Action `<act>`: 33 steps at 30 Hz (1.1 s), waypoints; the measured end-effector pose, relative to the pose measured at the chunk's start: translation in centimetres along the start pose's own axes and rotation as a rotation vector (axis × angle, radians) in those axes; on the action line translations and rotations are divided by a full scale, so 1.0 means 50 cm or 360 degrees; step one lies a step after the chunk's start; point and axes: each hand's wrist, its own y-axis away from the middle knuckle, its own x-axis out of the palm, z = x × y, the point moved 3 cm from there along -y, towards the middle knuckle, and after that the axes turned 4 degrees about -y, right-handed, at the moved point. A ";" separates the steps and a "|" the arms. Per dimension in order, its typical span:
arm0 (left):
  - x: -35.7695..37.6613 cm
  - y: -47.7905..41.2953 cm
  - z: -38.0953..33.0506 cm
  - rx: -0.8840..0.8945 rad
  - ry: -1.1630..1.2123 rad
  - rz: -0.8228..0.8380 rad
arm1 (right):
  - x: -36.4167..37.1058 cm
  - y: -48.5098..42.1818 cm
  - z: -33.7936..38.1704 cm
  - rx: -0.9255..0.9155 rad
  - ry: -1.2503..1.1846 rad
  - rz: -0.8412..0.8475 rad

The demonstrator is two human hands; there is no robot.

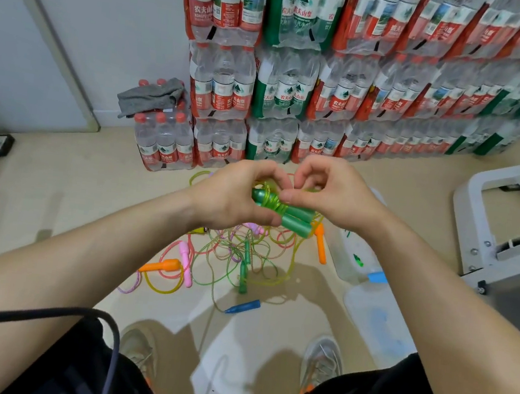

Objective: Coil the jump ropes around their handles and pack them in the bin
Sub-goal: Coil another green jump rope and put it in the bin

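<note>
Forearms foreground: left hand [236,194] grips twin green handles [296,219]; right hand [333,195] pinches their half-wound rope [271,202]. Other jump ropes [239,249] lie tangled on the floor [58,190], unpacked.

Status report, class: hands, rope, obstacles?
Left hand grips green handles; right hand pinches their rope wrap. Bin at right, not yet reached. Tangled ropes underfoot.

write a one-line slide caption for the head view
The left hand grips two green handles while the right hand holds the cord wrapped round them, above tangled jump ropes on the floor.
</note>
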 end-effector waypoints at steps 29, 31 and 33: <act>-0.047 -0.016 0.075 -0.0330 0.0242 -0.0702 | 0.091 0.032 0.010 0.0163 0.0155 -0.0138; -0.040 -0.017 0.071 -0.0262 0.0015 -0.0637 | 0.069 0.030 0.020 0.0101 0.0544 -0.0198; -0.033 -0.016 0.062 -0.0198 -0.0081 -0.0541 | 0.046 0.029 0.036 0.0039 0.0626 -0.0261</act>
